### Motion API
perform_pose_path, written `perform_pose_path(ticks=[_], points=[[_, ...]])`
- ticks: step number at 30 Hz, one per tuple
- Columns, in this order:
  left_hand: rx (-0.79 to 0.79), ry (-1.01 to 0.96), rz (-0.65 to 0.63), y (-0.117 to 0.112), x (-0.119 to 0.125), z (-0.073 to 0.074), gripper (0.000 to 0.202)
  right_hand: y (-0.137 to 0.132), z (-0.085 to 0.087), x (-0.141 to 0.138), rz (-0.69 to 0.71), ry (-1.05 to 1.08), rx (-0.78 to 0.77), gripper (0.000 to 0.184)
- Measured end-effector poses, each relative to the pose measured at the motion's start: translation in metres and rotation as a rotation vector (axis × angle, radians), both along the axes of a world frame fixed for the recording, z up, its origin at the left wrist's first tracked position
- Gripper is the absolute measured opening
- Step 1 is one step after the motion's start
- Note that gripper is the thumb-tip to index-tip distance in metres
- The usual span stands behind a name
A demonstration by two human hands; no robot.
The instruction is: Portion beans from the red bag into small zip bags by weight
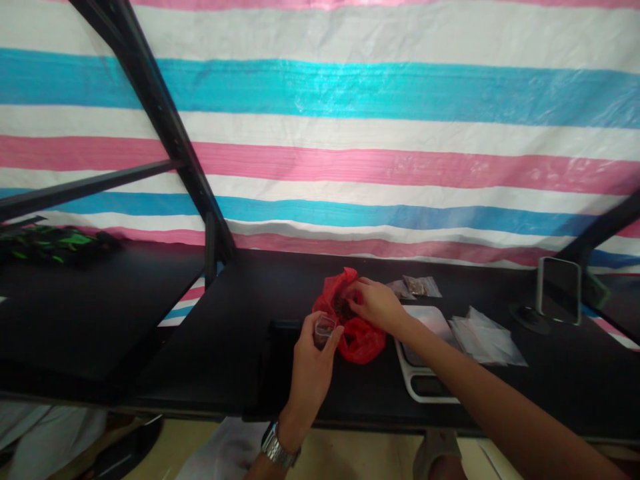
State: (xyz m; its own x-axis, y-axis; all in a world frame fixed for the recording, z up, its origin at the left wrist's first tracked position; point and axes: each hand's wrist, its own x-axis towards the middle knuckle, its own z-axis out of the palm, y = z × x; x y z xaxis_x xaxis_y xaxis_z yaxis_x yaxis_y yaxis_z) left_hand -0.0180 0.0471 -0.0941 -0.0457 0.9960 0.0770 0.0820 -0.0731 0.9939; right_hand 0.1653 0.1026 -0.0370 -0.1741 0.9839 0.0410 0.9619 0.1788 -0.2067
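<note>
A red plastic bag (364, 341) stands open on the black table, with dark, small pieces (344, 308) inside it. My right hand (373, 303) reaches into its mouth, fingers bent together at the pieces; what they pinch is hidden. Just left of the bag, my left hand (315, 353) grips a small clear plastic bag (325, 327) between thumb and fingers, its mouth facing up. A white kitchen scale (425, 327) lies under my right forearm, partly covered by it.
Filled small zip bags (423, 287) lie behind the scale. A stack of clear zip bags (487, 340) lies to its right. Farther right, a phone (559, 290) leans upright on a round stand (530, 319). Black metal posts (175, 133) and a striped sheet (375, 87) rise behind.
</note>
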Motion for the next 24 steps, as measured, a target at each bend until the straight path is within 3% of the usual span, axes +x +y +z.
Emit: perform_pose_path(ticks=[11,24], points=[[0.018,-0.008,0.004,0.001,-0.001,-0.004,0.036,-0.005,0.001,-0.008,-0.001,0.005,-0.039,0.02],[0.016,-0.009,-0.012,0.0,-0.001,0.001,0.034,-0.006,0.01,-0.001,-0.026,0.288,-0.234,0.013]])
